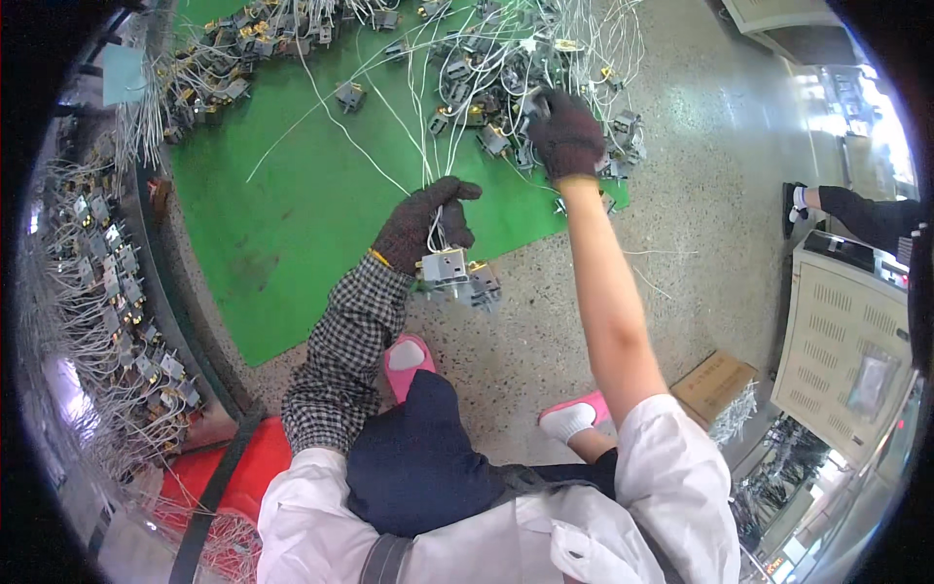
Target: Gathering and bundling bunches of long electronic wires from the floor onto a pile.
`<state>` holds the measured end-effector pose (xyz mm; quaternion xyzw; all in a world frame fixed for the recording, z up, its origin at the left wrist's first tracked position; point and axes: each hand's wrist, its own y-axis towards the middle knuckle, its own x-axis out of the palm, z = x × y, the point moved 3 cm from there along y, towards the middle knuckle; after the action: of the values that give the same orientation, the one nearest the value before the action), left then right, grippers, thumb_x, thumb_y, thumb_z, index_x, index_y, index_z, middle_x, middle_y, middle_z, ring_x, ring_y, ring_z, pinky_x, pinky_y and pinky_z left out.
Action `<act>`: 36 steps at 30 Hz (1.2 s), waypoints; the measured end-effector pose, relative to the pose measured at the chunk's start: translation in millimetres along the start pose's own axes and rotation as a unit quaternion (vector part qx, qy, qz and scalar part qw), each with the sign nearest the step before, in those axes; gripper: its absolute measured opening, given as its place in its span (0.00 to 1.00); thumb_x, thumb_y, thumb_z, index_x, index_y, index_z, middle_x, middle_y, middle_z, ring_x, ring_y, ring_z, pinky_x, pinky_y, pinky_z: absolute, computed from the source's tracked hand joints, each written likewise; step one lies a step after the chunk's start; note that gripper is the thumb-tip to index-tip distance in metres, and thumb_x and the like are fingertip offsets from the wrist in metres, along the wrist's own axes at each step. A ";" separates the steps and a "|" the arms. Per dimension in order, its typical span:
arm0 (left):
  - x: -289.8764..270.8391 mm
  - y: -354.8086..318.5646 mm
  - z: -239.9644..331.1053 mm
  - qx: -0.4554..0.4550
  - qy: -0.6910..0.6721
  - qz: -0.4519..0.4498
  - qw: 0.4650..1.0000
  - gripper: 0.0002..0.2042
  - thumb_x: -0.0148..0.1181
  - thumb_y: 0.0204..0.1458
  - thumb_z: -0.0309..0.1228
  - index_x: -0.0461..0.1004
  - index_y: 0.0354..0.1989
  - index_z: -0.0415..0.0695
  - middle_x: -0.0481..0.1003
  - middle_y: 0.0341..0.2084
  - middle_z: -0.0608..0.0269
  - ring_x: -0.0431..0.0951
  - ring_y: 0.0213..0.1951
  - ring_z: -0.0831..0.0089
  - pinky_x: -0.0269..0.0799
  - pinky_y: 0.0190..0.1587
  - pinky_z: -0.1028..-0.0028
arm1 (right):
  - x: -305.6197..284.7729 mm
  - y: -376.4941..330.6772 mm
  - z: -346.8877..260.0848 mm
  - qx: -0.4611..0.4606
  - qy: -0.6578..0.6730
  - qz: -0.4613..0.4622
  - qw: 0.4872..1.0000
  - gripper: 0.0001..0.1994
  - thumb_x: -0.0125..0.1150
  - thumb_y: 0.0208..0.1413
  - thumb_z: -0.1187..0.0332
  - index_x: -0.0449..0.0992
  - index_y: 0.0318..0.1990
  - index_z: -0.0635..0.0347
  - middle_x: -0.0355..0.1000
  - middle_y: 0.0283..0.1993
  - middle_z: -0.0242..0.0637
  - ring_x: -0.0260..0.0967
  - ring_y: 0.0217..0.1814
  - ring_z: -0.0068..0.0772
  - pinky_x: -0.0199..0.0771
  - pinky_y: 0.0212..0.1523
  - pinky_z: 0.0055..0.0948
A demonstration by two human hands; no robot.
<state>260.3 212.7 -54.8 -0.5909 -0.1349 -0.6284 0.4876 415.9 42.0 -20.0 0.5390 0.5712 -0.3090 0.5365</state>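
Note:
My left hand (420,224), in a dark knit glove, grips a bunch of white wires (428,146), and several small grey metal switch parts (455,274) hang from them just below the fist. My right hand (566,131), also gloved, reaches forward into the tangled pile of wired parts (506,88) on the green mat (292,214) and closes on one part there. Both hands are over the mat's near right corner.
A rack of the same wired parts (117,292) runs down the left side. A cardboard box (715,384) lies on the speckled floor at right, beside a beige machine cabinet (842,341). Another person's leg (846,209) shows at far right. A red crate (209,477) sits at lower left.

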 end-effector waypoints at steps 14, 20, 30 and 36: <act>-5.5 15.5 -10.5 0.079 0.190 -0.037 0.978 0.14 0.44 0.61 0.38 0.69 0.43 0.40 0.58 0.14 0.74 0.57 0.16 0.84 0.64 0.25 0.77 | -60.8 -159.4 3.8 0.097 0.379 -0.116 0.913 0.24 0.69 0.45 0.67 0.70 0.52 0.59 0.70 0.53 0.37 0.69 0.48 0.27 0.70 0.47 0.34; 27.9 12.3 -9.8 0.024 0.064 -0.038 0.997 0.14 0.44 0.62 0.40 0.68 0.40 0.41 0.52 0.11 0.80 0.54 0.13 0.85 0.68 0.29 0.75 | 1.2 -58.2 59.4 0.215 0.069 -0.006 0.974 0.26 0.63 0.42 0.48 0.76 0.46 0.57 0.73 0.46 0.48 0.71 0.48 0.43 0.68 0.51 0.36; 1.9 14.3 -14.7 0.043 0.178 0.000 0.983 0.13 0.47 0.60 0.38 0.68 0.42 0.40 0.58 0.14 0.75 0.60 0.16 0.83 0.71 0.29 0.75 | -37.5 -78.6 71.6 0.096 0.002 -0.046 0.994 0.22 0.48 0.55 0.46 0.77 0.26 0.54 0.72 0.24 0.42 0.70 0.29 0.47 0.67 0.33 0.42; 23.2 31.4 -47.3 0.051 0.088 -0.044 0.994 0.21 0.54 0.56 0.42 0.67 0.49 0.37 0.75 0.40 0.50 0.78 0.37 0.66 0.75 0.39 0.70 | -36.8 -168.1 -52.0 0.002 -0.055 -0.103 0.993 0.23 0.53 0.51 0.46 0.74 0.21 0.58 0.71 0.23 0.45 0.70 0.27 0.45 0.67 0.29 0.41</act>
<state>259.7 151.6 -59.9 -0.5010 -0.1493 -0.6910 0.4992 236.3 41.6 -10.9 0.4606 0.5927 -0.3924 0.5317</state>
